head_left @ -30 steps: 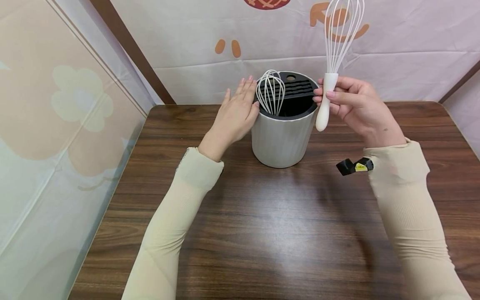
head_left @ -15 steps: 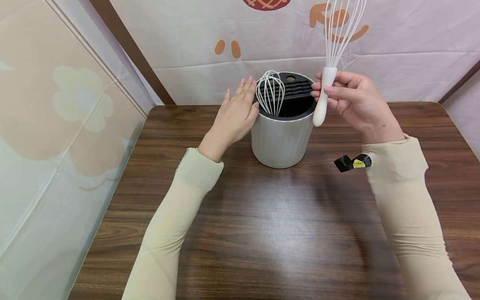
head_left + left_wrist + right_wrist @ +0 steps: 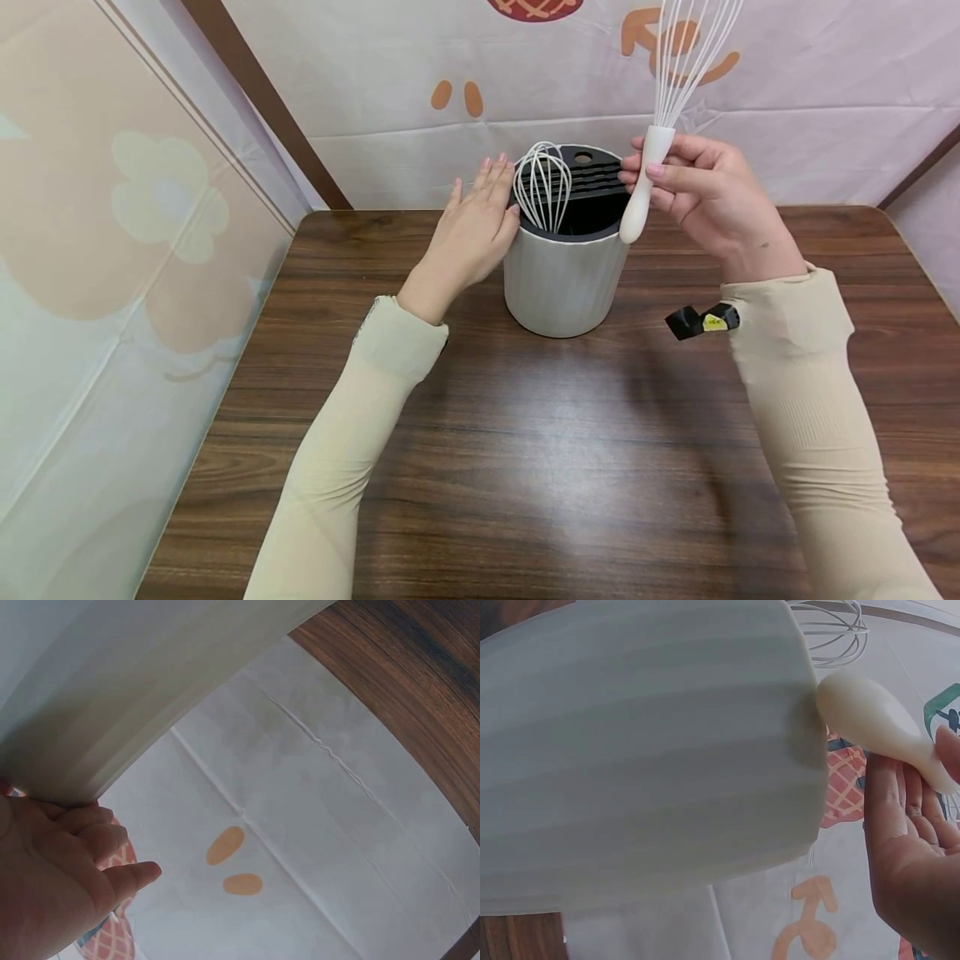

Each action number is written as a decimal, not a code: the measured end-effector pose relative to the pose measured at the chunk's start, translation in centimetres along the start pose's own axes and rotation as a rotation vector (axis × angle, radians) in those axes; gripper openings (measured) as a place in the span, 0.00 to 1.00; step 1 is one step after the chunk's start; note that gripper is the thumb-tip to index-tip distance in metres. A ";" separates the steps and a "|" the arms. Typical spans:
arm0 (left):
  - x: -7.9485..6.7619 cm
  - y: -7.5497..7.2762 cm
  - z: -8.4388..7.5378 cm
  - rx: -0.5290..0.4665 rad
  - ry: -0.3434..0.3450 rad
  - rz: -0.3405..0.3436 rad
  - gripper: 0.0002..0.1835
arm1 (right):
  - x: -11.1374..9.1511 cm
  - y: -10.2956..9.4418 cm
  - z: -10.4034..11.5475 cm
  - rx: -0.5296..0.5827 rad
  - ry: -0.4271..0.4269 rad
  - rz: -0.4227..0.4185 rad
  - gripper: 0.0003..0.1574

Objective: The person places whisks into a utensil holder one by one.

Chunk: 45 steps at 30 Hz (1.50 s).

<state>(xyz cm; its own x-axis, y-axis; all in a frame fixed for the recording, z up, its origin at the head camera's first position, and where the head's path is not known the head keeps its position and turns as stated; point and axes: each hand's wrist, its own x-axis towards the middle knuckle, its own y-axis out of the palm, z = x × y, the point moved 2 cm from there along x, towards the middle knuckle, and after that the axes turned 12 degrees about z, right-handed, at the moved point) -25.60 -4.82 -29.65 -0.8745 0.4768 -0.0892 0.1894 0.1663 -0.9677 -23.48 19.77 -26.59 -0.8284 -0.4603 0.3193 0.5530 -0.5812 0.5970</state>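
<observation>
My right hand point(image 3: 705, 196) pinches the white handle of a large whisk point(image 3: 647, 183) between thumb and fingers. Its wires point up, and the handle's end hangs at the right rim of a ribbed, light grey utensil holder point(image 3: 562, 283). In the right wrist view, the handle end point(image 3: 862, 709) appears close to the holder's rim; whether they touch I cannot tell. A smaller white whisk point(image 3: 542, 187) stands in the holder at the left, wires up, its handle hidden inside. With straight fingers, my left hand point(image 3: 476, 225) rests against the holder's left side.
A black insert with slots point(image 3: 592, 177) and a round hole covers the back of the holder's top; a dark compartment lies in front. The holder stands on a brown wooden table point(image 3: 525, 467). A printed cloth point(image 3: 375, 108) hangs behind.
My right hand has raised the large whisk slightly and shifted its handle end left, up to the holder's rim. The whisk tilts more. My left hand and the holder stay in place.
</observation>
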 end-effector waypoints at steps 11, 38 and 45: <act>0.0 0.0 0.0 0.003 -0.003 -0.001 0.31 | 0.5 0.3 0.1 -0.039 -0.037 -0.056 0.13; 0.1 0.0 -0.2 0.001 0.003 -0.002 0.31 | 1.8 0.8 -0.1 -0.288 -0.016 -0.166 0.16; 0.0 0.0 -0.3 0.000 0.009 -0.006 0.31 | 1.8 0.6 -0.3 -0.369 -0.006 -0.153 0.13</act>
<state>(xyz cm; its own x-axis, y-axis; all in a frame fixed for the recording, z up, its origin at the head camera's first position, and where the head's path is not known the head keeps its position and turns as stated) -25.50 -4.55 -29.59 -0.8717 0.4833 -0.0815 0.1845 0.1695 -0.9681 -24.60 18.38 -25.89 -0.9035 -0.3464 0.2525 0.4174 -0.8451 0.3341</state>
